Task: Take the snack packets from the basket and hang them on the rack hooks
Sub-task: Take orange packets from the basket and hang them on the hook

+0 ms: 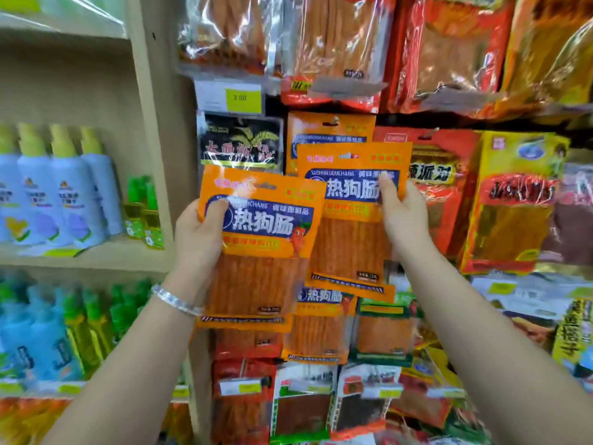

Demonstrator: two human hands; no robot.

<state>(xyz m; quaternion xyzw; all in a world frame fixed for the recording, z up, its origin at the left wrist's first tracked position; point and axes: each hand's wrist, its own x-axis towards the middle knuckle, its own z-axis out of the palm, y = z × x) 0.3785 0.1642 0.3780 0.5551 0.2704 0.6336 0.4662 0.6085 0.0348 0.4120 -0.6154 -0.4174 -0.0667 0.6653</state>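
Up at the rack, the left hand [200, 234] pinches one orange snack packet [260, 248] by its edge, thumb in front; the right hand [402, 216] grips a second packet [349, 213] likewise, raised before a hung one

"热狗肠" on left packet [260, 268], "热狗肠", "SUSHIREGOUCHANG" on right packet [349, 245]

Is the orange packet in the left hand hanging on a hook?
Not hanging. The left hand grips the orange packet by its edge, and its top hole shows no hook.

left hand [199, 233] raised, thumb pinching | right hand [405, 216] raised, thumb pinching
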